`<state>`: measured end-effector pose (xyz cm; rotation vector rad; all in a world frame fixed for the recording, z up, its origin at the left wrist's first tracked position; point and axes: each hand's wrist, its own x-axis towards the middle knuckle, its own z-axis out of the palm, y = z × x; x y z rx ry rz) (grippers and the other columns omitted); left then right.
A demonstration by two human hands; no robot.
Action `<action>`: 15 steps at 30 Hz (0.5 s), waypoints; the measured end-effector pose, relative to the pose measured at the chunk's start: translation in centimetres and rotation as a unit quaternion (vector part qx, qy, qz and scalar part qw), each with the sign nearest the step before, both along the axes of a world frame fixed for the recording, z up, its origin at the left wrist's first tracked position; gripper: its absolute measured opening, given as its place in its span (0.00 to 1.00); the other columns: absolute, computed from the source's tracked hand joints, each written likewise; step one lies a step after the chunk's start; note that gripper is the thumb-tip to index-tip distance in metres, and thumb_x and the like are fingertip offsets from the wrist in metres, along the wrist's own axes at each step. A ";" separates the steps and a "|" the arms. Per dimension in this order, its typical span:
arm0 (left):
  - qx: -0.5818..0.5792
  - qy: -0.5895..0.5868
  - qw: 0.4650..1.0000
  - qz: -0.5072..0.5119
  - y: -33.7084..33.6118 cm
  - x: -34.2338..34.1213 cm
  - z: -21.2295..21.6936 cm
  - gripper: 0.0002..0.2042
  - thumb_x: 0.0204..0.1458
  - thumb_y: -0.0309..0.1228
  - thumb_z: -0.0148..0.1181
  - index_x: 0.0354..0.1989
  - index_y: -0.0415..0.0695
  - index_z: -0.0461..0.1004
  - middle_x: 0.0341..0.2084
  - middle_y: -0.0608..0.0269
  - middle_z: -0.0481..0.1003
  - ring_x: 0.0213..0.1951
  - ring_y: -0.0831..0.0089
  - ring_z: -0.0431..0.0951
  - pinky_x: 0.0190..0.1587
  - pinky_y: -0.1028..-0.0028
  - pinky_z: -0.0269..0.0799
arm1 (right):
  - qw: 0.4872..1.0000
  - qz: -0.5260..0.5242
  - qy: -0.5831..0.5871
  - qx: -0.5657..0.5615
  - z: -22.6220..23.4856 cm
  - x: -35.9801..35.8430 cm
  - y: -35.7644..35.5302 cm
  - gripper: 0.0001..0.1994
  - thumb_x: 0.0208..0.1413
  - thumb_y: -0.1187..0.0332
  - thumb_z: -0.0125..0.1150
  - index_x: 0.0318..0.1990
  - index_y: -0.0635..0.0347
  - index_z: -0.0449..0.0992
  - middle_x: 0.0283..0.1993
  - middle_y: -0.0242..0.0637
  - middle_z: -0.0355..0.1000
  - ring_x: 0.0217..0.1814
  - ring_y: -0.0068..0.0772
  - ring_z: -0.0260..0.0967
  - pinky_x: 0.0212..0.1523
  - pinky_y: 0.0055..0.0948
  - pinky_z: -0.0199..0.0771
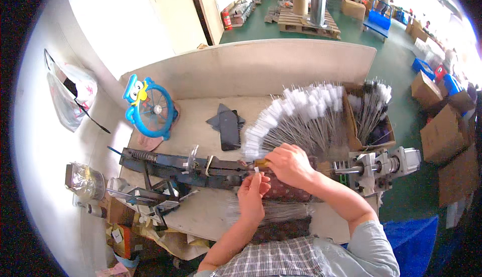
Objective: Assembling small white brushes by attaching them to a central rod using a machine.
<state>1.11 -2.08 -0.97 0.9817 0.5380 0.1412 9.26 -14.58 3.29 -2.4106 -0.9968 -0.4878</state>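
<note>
My left hand (252, 192) is closed in a pinch at the near side of the bench fixture. A small white piece (256, 169) stands up from its fingertips; its exact kind is too small to tell. My right hand (291, 164) comes in from the right, its fingers wrapped round a short tool with a yellow handle (262, 163). The tool's tip lies close to the white piece, by the end of a long black metal fixture (216, 171). Thin wires (281, 211) lie in a bundle below my hands. Behind them fans out a large pile of white-bristled wire brushes (306, 109).
A blue cartoon-shaped fan (154, 111) and a dark phone (230, 132) are on the bench. At right stand a cardboard box (354, 119) of brushes and a metal motor unit (386, 166). A low board (271, 66) edges the bench's far side. Black frame parts jut out at left.
</note>
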 end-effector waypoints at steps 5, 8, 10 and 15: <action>0.005 -0.025 0.999 -0.039 0.8 -0.4 -0.7 0.09 0.55 0.34 0.53 0.31 0.40 0.70 0.21 0.63 0.73 0.21 0.79 0.70 0.26 0.78 0.68 | 0.986 0.052 0.158 0.024 0.2 -0.2 1.0 0.09 0.47 0.63 0.55 0.30 0.57 0.77 0.30 0.37 0.73 0.36 0.42 0.70 0.37 0.37 0.70; 0.037 -0.019 0.996 -0.073 1.2 -0.5 -0.4 0.13 0.57 0.38 0.50 0.31 0.40 0.70 0.21 0.62 0.73 0.22 0.76 0.72 0.27 0.76 0.69 | 0.976 0.053 0.207 0.050 0.5 -0.1 0.8 0.11 0.47 0.60 0.55 0.29 0.57 0.77 0.28 0.39 0.73 0.35 0.45 0.70 0.36 0.39 0.70; 0.056 -0.013 0.993 -0.101 1.4 -0.1 -0.2 0.15 0.58 0.41 0.47 0.32 0.40 0.70 0.22 0.60 0.73 0.23 0.74 0.73 0.28 0.75 0.70 | 0.945 0.025 0.317 0.075 0.3 0.1 0.9 0.11 0.47 0.60 0.56 0.31 0.55 0.78 0.28 0.40 0.73 0.33 0.44 0.71 0.35 0.39 0.70; -0.150 -0.053 0.986 -0.059 1.0 0.1 0.9 0.18 0.60 0.43 0.40 0.43 0.38 0.66 0.34 0.58 0.73 0.38 0.72 0.74 0.45 0.72 0.68 | 0.967 0.032 0.241 0.077 0.1 -0.5 0.7 0.12 0.45 0.59 0.60 0.32 0.57 0.78 0.30 0.38 0.73 0.35 0.41 0.70 0.36 0.35 0.71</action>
